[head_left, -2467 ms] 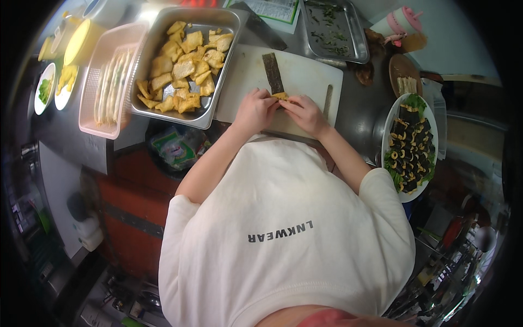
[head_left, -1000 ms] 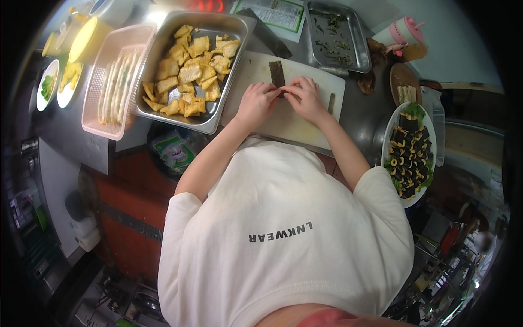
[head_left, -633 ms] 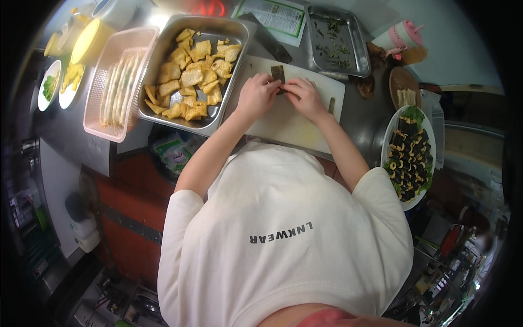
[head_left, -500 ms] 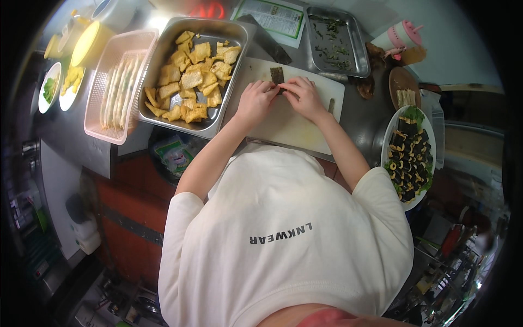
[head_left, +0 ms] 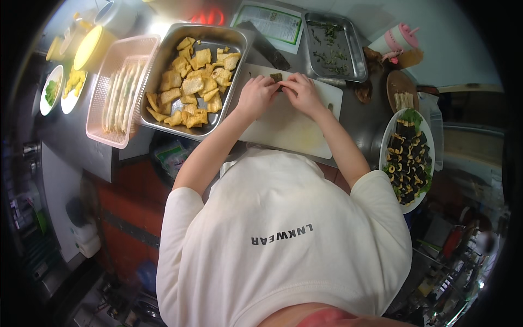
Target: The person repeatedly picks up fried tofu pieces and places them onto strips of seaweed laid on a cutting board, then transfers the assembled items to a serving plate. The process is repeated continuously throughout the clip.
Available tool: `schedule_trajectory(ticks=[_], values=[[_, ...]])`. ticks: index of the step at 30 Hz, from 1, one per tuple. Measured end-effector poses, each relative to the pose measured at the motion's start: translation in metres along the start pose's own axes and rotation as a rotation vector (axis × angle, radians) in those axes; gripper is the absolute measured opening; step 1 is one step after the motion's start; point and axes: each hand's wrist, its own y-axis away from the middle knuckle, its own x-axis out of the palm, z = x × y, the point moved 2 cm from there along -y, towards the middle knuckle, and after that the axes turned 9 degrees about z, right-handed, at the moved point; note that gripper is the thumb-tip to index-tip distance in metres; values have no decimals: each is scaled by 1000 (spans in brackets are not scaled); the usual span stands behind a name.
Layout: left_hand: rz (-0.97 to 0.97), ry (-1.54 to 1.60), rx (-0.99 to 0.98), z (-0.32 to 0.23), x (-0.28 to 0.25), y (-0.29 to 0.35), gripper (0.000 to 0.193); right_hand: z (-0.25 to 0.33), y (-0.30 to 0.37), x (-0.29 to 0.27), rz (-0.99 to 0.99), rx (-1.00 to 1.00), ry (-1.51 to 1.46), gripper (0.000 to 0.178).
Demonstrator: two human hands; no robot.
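Note:
A dark green nori strip (head_left: 276, 77) lies at the far side of the white cutting board (head_left: 291, 128), and only its far end shows. My left hand (head_left: 258, 97) and my right hand (head_left: 301, 94) meet at its near end, fingertips pinched together over it. Whatever is rolled inside the strip is hidden by my fingers. To the left of the board stands a deep steel pan (head_left: 143, 109) with many golden fried pieces (head_left: 192, 86). On the right, an oval white plate (head_left: 385, 147) carries rows of dark nori rolls (head_left: 407, 155) on green leaves.
A knife handle (head_left: 330, 107) shows by the board's right edge. Behind are a stack of dark nori strips (head_left: 265, 46) and a steel tray (head_left: 362, 68) with wilted greens. A pink basket (head_left: 92, 122) holds long pale rolls; a pink-lidded cup (head_left: 400, 37) stands back right.
Less of the nori strip shows beyond my fingers now. Both hands have moved slightly toward its far end, and the view has shifted a little.

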Motion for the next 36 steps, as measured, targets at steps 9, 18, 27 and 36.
schedule_trajectory(ticks=[9,18,27,36], values=[[91,2,-72,18,3,-17,20,-2,-7,-4,-40,-104,-31,26],[-181,213,-354,25,4,-18,24,-13,-33,-2,2,-119,121,27],[144,1457,-708,13,0,-4,22,21,-19,-15,-51,-223,-24,31],[271,1249,-306,-29,3,-11,15,19,53,-22,-7,292,-932,29]])
